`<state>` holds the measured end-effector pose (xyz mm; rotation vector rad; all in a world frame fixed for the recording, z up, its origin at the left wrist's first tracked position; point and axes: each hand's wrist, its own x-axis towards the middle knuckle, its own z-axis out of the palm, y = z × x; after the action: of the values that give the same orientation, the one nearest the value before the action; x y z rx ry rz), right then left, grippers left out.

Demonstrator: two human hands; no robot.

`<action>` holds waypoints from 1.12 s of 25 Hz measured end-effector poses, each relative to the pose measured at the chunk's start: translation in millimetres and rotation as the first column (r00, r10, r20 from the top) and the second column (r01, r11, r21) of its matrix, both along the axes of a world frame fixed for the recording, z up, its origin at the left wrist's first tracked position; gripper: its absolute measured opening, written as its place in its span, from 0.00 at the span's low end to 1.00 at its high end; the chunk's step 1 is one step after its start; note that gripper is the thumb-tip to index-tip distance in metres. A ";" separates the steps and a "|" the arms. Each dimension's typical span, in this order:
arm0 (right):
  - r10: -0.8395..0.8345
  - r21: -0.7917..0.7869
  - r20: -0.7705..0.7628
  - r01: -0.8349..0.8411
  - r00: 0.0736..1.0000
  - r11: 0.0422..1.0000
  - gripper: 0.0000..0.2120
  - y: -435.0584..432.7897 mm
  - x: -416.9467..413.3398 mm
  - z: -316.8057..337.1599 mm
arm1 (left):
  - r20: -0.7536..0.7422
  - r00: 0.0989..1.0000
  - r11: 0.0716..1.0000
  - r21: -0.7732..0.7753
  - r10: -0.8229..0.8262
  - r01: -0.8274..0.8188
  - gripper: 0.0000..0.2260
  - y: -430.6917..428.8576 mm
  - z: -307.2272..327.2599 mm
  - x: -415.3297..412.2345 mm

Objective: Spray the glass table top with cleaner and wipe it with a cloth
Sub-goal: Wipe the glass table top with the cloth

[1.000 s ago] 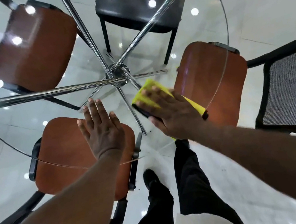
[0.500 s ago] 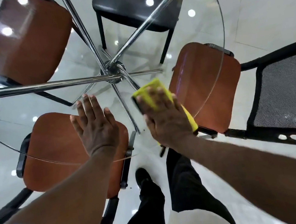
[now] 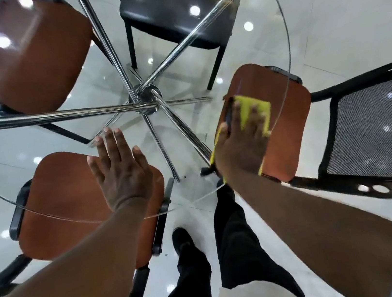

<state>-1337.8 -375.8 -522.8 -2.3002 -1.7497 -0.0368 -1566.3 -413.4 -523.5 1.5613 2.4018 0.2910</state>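
All of the floor (image 3: 336, 25) was glossy pale tile, dotted with round reflections of lights. Over it lay the round surface (image 3: 251, 46) of clear glass, its thin curved rim showing as a bright line. Five chairs stood around and partly beneath it. The far brown seat (image 3: 24, 59), the near brown seat (image 3: 65, 198) and the right brown seat (image 3: 290, 121) were smooth, padded rounded squares seen through the glass. A black chair (image 3: 177, 11) with thin straight legs stood at the far side, and a mesh chair (image 3: 377, 126) with a black tubular frame and a fine woven panel stood outside the rim on the right. Polished chrome tubes (image 3: 57, 115) ran out like spokes from a shiny hub (image 3: 147, 99) under the middle of the glass.

The left hand (image 3: 122, 174) lay palm down on the glass near the front rim, fingers straight and together, grasping nothing. The right hand (image 3: 243, 146) pressed flat, fingers spread and uncurled, on the cloth (image 3: 254, 109). That cloth was a soft yellow rectangle with a dark edge on its left side. It lay on the glass close to the right rim, above the right brown seat.
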 end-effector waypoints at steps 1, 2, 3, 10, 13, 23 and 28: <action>0.281 -0.039 0.025 -0.280 0.959 0.959 0.29 -13.0 -8.7 -2.7 | -0.007 1.000 1.000 -0.003 -0.002 0.002 0.26 -0.2 0.7 -0.4; 0.604 -0.097 0.039 -0.599 0.796 0.795 0.29 -11.6 -8.3 -0.5 | -0.019 1.000 1.000 -0.002 0.001 -0.002 0.26 0.0 0.4 -1.2; 0.840 -0.129 0.019 -0.832 0.542 0.540 0.28 12.3 1.6 3.7 | -0.029 1.000 1.000 -0.001 0.007 -0.007 0.26 1.3 -1.0 -2.1; 0.420 -0.030 0.000 -0.420 0.907 0.907 0.28 136.6 -21.7 2.7 | -0.037 0.999 1.000 -0.016 0.010 -0.011 0.27 2.0 2.8 -0.3; 0.723 -0.107 0.017 -0.718 0.690 0.688 0.29 73.4 -38.7 8.8 | -0.027 1.000 0.999 -0.036 0.008 -0.009 0.28 2.7 7.7 0.6; 0.544 -0.032 -0.018 -0.544 0.839 0.839 0.28 248.1 -102.6 4.0 | -0.070 0.997 0.998 -0.059 0.007 -0.011 0.28 4.6 4.6 -0.9; 0.994 -0.131 0.053 -0.987 -0.097 -0.089 0.25 186.1 -81.6 7.8 | -0.130 0.991 1.000 0.002 0.007 -0.007 0.27 4.1 4.5 0.0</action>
<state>-1419.3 -189.7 -514.9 -0.2755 -3.0577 0.1420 -1566.3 -409.3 -519.0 1.6202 2.5054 0.1977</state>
